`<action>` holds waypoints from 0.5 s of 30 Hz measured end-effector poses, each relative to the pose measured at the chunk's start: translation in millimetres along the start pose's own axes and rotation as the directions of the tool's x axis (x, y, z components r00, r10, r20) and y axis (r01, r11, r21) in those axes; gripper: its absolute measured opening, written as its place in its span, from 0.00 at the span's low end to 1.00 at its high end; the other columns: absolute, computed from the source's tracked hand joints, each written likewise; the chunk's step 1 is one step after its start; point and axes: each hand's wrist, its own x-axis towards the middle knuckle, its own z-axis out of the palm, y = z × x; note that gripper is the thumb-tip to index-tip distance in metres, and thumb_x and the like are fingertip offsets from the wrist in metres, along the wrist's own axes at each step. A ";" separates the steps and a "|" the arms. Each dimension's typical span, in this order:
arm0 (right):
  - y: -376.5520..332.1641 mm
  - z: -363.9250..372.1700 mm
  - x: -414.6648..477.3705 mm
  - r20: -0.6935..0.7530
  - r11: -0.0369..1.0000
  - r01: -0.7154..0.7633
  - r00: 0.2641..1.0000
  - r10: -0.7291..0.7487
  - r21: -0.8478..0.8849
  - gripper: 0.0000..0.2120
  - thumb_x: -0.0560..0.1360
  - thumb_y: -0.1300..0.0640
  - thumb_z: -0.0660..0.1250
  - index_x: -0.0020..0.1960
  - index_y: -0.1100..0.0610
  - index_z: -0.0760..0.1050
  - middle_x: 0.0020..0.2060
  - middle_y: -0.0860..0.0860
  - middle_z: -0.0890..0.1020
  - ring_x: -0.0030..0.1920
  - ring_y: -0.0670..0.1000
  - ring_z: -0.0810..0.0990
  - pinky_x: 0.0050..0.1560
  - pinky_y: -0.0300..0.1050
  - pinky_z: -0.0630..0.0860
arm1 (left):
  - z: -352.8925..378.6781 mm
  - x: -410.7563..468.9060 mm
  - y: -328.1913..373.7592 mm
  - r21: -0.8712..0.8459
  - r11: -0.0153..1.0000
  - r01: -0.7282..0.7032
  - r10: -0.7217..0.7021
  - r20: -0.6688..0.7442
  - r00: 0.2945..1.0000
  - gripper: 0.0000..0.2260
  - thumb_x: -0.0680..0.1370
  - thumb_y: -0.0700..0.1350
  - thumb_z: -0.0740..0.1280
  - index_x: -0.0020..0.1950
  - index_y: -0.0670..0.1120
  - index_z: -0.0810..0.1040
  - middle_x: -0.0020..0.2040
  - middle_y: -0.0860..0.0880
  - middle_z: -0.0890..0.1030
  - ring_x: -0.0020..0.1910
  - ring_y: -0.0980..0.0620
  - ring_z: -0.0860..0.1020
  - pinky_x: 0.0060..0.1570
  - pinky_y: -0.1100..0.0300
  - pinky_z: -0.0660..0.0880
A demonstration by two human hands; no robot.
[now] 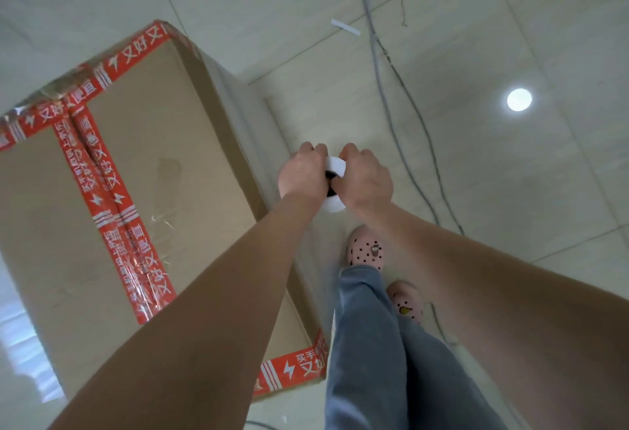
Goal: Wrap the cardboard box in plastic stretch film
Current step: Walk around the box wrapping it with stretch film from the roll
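– On the floor at left, what stands?
– Box (163, 164): large, brown cardboard. Its top flaps are sealed with crossed strips of red tape (112, 211) printed in white. It rests on the pale tiled floor (510, 191).

– State of the hands?
– Both are closed around the roll (332, 205). The left hand (303, 170) grips its left side. The right hand (367, 177) grips its right side, fingers curled over the far edge. The roll is white with a dark core hole. It is held end-up, just beside the right face of the box and above the floor.

– Position of the film?
– Film (245, 106) runs as a clear, glossy sheet from the roll along the right face of the box toward the far corner. Wrinkled clear film also lies over the tape on the box top, near the left forearm. How far down the face it reaches cannot be told.

– Other items?
– Two pink shoes (366, 249) and blue jeans (367, 344) show below the hands, close to the near corner of the box. Grey cables (408, 106) trail across the tiles at right. A white paper strip (345, 27) lies beyond them. A round lamp reflection (519, 99) shows on the tiles.
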 end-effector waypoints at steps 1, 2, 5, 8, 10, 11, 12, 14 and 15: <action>-2.0 -2.3 3.3 -0.012 1.000 0.014 1.000 -0.014 -0.024 0.13 0.74 0.58 0.63 0.58 0.55 0.70 0.51 0.56 0.75 0.50 0.60 0.78 0.42 0.46 0.68 | -3.2 4.5 -1.4 0.010 1.000 -0.023 0.023 -0.003 1.000 0.10 0.75 0.38 0.62 0.56 0.42 0.73 0.53 0.44 0.73 0.50 0.42 0.76 0.39 0.55 0.68; -4.3 -4.7 5.9 -0.013 0.998 0.038 0.999 -0.039 -0.055 0.13 0.74 0.58 0.63 0.58 0.55 0.70 0.51 0.56 0.75 0.50 0.60 0.78 0.42 0.46 0.67 | -6.4 7.6 -3.5 0.008 1.000 -0.027 0.027 0.003 1.000 0.09 0.75 0.39 0.62 0.55 0.42 0.73 0.53 0.44 0.73 0.50 0.42 0.76 0.39 0.55 0.68; -20.0 -16.6 16.5 0.025 0.978 0.148 0.989 -0.146 -0.147 0.14 0.75 0.60 0.61 0.60 0.55 0.71 0.51 0.55 0.75 0.50 0.60 0.78 0.42 0.46 0.67 | -16.8 15.6 -11.9 -0.079 0.995 0.063 -0.061 0.024 0.998 0.10 0.76 0.43 0.63 0.55 0.41 0.75 0.53 0.43 0.75 0.50 0.41 0.77 0.41 0.55 0.69; -33.5 -27.6 26.7 0.016 0.957 0.214 0.976 -0.216 -0.196 0.17 0.75 0.61 0.60 0.63 0.53 0.70 0.55 0.54 0.76 0.52 0.60 0.78 0.44 0.48 0.68 | -23.4 21.3 -14.5 -0.198 0.965 0.175 -0.172 0.032 0.985 0.09 0.75 0.44 0.64 0.53 0.41 0.74 0.51 0.43 0.78 0.50 0.41 0.77 0.41 0.55 0.70; -39.9 -29.4 29.7 -0.014 0.960 0.211 0.976 -0.217 -0.185 0.17 0.75 0.62 0.60 0.63 0.54 0.68 0.57 0.54 0.76 0.53 0.59 0.77 0.43 0.47 0.67 | -27.3 25.3 -18.1 -0.293 0.924 0.247 -0.244 0.048 0.969 0.09 0.74 0.45 0.65 0.50 0.42 0.73 0.49 0.43 0.79 0.48 0.41 0.78 0.39 0.56 0.71; -42.0 -28.8 30.8 -0.037 0.969 0.183 0.981 -0.192 -0.166 0.17 0.76 0.62 0.60 0.63 0.55 0.67 0.58 0.53 0.75 0.53 0.59 0.77 0.43 0.47 0.67 | -28.8 27.9 -21.2 -0.336 0.900 0.276 -0.274 0.057 0.960 0.09 0.74 0.46 0.66 0.49 0.42 0.72 0.49 0.43 0.79 0.47 0.41 0.78 0.39 0.56 0.71; -42.9 -27.9 32.3 -0.055 0.983 0.131 0.989 -0.139 -0.128 0.17 0.76 0.61 0.62 0.64 0.55 0.67 0.59 0.54 0.73 0.54 0.58 0.77 0.43 0.47 0.68 | -30.4 29.9 -24.8 -0.366 0.881 0.300 -0.297 0.065 0.953 0.10 0.74 0.46 0.67 0.50 0.42 0.72 0.49 0.42 0.79 0.47 0.41 0.79 0.39 0.56 0.72; -44.3 -28.0 34.4 -0.060 1.000 -0.015 0.998 0.015 0.001 0.18 0.74 0.57 0.66 0.63 0.56 0.67 0.59 0.54 0.72 0.54 0.58 0.77 0.43 0.46 0.68 | -34.2 31.8 -29.6 -0.377 0.872 0.312 -0.311 0.067 0.948 0.11 0.74 0.46 0.67 0.51 0.42 0.72 0.50 0.42 0.79 0.47 0.42 0.79 0.39 0.56 0.72; -45.6 -28.2 35.8 -0.052 0.997 -0.060 0.997 0.062 0.046 0.18 0.74 0.56 0.67 0.61 0.56 0.69 0.58 0.54 0.72 0.53 0.58 0.77 0.43 0.45 0.68 | -36.7 32.8 -30.6 -0.362 0.884 0.295 -0.297 0.051 0.953 0.11 0.74 0.46 0.68 0.51 0.42 0.72 0.49 0.43 0.78 0.46 0.42 0.78 0.39 0.56 0.71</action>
